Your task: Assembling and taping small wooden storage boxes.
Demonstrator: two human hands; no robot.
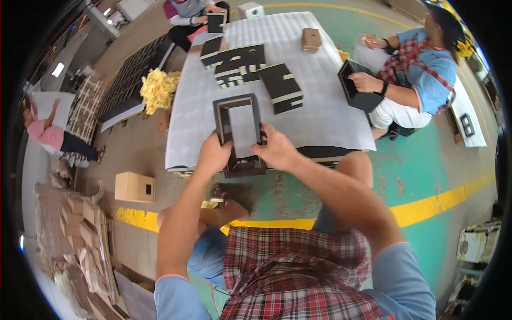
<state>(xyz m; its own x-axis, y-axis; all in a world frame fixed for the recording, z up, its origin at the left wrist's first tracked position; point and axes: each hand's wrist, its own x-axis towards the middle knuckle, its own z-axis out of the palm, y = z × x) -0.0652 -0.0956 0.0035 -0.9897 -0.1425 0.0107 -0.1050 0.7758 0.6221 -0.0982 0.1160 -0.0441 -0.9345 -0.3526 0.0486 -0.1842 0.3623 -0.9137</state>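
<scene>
A black rectangular open box frame (244,167) is held between my two hands over the near edge of the white-covered table. My left hand (215,154) grips its left side, fingers wrapped round the wall. On the opposite side, my right hand (276,147) is closed on the wall, thumb toward the inside. Through the frame's opening the white sheet shows. Beyond it lie black boxes with pale tape strips: one (281,89) just to the right, and a group (240,64) farther back.
White sheeting (194,122) covers the table. A brown block (311,40) sits at its far right. One co-worker (426,69) at right handles a black box (358,85); another (186,13) works at the far end. A wooden box (135,186) and yellow material (159,90) stand left.
</scene>
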